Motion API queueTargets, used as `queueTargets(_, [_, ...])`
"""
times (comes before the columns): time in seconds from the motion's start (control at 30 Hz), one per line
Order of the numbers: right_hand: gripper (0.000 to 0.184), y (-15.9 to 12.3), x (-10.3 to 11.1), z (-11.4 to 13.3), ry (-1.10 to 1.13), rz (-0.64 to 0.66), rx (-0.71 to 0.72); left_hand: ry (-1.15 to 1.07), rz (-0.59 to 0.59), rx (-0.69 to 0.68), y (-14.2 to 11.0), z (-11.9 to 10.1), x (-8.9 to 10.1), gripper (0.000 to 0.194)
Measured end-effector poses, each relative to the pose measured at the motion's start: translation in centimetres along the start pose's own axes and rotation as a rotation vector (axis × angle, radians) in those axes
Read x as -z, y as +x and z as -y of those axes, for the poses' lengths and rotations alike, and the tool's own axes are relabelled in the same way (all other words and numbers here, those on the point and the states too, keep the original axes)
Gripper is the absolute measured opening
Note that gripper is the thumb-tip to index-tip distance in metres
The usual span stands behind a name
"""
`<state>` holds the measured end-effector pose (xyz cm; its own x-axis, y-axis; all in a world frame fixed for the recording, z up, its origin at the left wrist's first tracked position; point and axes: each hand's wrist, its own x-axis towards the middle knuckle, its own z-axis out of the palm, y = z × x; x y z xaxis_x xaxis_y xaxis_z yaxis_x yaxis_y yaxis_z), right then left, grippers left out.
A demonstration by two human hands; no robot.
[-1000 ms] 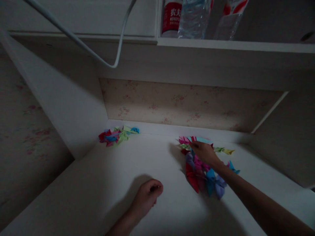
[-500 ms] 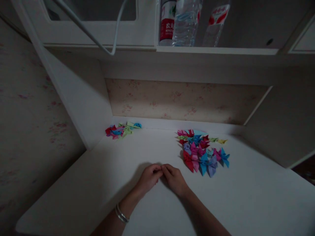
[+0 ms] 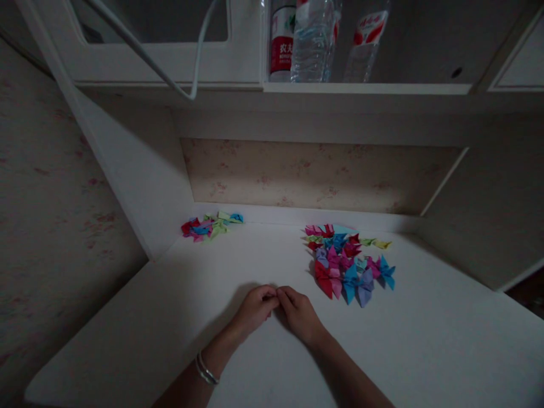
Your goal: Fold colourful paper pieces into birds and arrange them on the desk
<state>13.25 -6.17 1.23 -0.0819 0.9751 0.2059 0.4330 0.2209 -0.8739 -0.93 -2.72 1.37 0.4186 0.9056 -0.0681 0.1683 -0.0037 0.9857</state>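
Observation:
Over the middle of the white desk (image 3: 263, 362), my left hand (image 3: 254, 309) and my right hand (image 3: 300, 313) meet at the fingertips. Both are closed in a pinch, thumbs against fingers, and whatever is between them is hidden or too small to name. To the right of my right hand lies a spread of folded paper pieces (image 3: 349, 277) in red, pink, blue, purple and green. A smaller heap of folded paper pieces (image 3: 208, 226) sits farther back on the left. Two silver bangles (image 3: 206, 369) circle my left wrist.
A shelf (image 3: 369, 88) overhangs the back of the desk, holding a red-labelled bottle (image 3: 281, 51) and clear plastic bottles (image 3: 312, 48). From the cabinet at upper left hangs a white cable (image 3: 170, 82). Side panels (image 3: 127, 164) bound the desk.
The view has shifted slightly. My hands stay together in nearly the same pinch, and the paper pieces lie where they were.

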Motion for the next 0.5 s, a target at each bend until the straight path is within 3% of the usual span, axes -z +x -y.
queueTargets(0.5, [0.036,-0.14,-0.05,-0.02,-0.035,-0.005,0.019,0.004,0.008,-0.007,-0.02,-0.09,0.04,0.014])
